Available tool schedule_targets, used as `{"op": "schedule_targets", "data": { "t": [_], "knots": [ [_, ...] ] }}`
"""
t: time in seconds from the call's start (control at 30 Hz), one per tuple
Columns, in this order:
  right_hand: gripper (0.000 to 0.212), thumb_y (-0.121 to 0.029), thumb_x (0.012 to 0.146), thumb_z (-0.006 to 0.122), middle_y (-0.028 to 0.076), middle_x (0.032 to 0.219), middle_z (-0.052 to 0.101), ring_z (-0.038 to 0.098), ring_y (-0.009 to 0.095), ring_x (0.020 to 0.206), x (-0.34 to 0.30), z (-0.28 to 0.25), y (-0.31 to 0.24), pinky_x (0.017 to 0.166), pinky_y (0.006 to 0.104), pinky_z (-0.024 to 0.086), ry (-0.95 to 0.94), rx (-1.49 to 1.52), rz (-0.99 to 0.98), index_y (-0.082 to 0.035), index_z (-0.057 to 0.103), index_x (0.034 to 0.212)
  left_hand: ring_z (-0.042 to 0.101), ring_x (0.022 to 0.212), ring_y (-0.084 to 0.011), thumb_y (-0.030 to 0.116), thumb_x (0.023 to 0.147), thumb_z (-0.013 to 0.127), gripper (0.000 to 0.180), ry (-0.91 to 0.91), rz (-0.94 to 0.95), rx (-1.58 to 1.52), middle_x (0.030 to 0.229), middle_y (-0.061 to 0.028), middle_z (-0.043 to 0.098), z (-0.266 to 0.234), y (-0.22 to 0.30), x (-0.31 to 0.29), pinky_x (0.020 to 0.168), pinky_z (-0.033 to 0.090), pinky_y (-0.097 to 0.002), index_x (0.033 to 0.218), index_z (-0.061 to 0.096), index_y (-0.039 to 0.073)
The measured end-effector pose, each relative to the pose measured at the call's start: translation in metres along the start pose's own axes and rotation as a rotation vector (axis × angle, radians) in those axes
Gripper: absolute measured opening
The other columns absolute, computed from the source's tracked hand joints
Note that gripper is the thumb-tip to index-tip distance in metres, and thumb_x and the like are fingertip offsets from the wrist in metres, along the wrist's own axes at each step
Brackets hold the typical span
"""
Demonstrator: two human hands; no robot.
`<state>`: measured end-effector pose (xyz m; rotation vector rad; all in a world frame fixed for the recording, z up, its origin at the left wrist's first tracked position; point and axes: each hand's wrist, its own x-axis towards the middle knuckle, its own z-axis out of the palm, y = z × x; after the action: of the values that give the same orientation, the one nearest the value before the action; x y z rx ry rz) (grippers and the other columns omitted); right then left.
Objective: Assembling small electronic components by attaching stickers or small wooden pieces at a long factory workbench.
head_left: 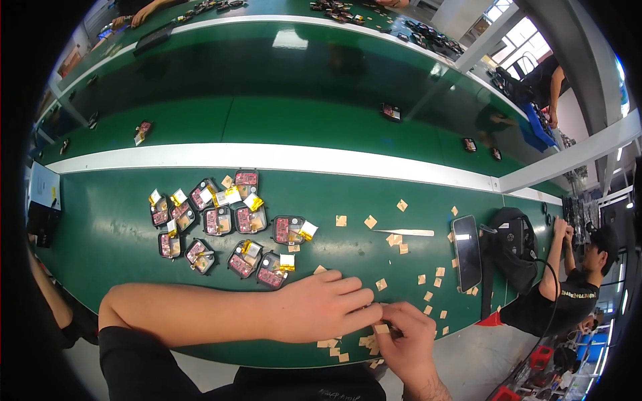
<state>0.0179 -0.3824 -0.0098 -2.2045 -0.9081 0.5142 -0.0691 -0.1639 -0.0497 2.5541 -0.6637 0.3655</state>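
My right hand (pixel 409 341) is closed in a pinch, with a small tan square piece (pixel 381 329) at its thumb and index finger. My left hand (pixel 324 306) reaches across from the left, its fingers bent and closed against the right fingertips. Its thumb and whatever it grips are hidden underneath. Beyond my left forearm lie several black device housings (pixel 216 220) with red circuit boards, many with a silver battery cell (pixel 253 202) and yellow tape. The nearest housing (pixel 273 269) sits just past my left wrist.
Loose tan squares (pixel 403 248) lie scattered around my hands. Tweezers (pixel 404 232), a phone (pixel 467 254) and a black bag (pixel 511 234) are to the right. A white rail (pixel 281 155) separates the green bench from a belt carrying housings. A co-worker (pixel 568 287) sits at right.
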Motion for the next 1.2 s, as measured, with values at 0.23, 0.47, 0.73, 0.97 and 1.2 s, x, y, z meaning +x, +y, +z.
{"op": "schedule_targets", "data": {
  "t": [0.23,0.47,0.73,0.97,1.2],
  "knots": [
    [0.022,0.006,0.085,0.077,0.01,0.102,0.076,0.076,0.024,0.078,0.002,0.003,-0.003,0.069,0.0321,0.062,-0.003,-0.03,0.01,-0.003,0.077,0.105,0.057,0.094,-0.0184,0.021,0.094,0.069,0.028,0.005,-0.022,-0.002,0.094,-0.001,0.051,0.001,0.003,-0.001,0.076,0.044,-0.0331,0.119,0.061,0.012],
    [0.047,0.003,0.081,0.084,0.007,0.102,0.077,0.047,0.01,0.055,-0.022,0.013,-0.005,0.053,0.0258,0.043,0.154,0.055,0.012,-0.002,0.071,0.125,0.061,0.092,-0.0195,0.023,0.093,0.073,0.03,0.078,-0.097,0.013,0.097,-0.0015,0.057,0.005,0.013,0.002,0.076,0.047,-0.033,0.119,0.066,0.009],
    [0.048,-0.005,0.091,0.081,0.013,0.118,0.075,0.076,0.022,0.08,-0.024,0.008,-0.007,0.066,0.0314,0.063,0.079,0.008,0.001,-0.002,0.064,0.135,0.06,0.095,-0.0209,0.017,0.087,0.073,0.035,0.054,-0.106,-0.03,0.1,-0.0029,0.057,0.006,0.015,0.002,0.077,0.049,-0.034,0.12,0.064,0.008],
    [0.046,0.0,0.088,0.08,0.009,0.109,0.077,0.065,0.008,0.07,-0.021,0.006,0.01,0.056,0.0229,0.052,0.105,0.378,0.187,-0.002,0.068,0.133,0.058,0.102,-0.0243,0.015,0.079,0.071,0.037,-0.085,-0.088,-0.018,0.108,-0.005,0.055,-0.007,0.016,0.002,0.081,0.05,-0.0362,0.115,0.062,0.012],
    [0.035,0.007,0.088,0.077,-0.002,0.089,0.069,0.04,-0.001,0.054,-0.004,-0.004,0.018,0.048,0.0196,0.029,0.014,0.316,0.106,0.001,0.072,0.121,0.056,0.104,-0.023,0.018,0.082,0.073,0.039,-0.094,0.001,0.114,0.111,-0.0049,0.054,-0.004,0.023,0.004,0.081,0.05,-0.0337,0.12,0.064,0.011]
  ]
}}
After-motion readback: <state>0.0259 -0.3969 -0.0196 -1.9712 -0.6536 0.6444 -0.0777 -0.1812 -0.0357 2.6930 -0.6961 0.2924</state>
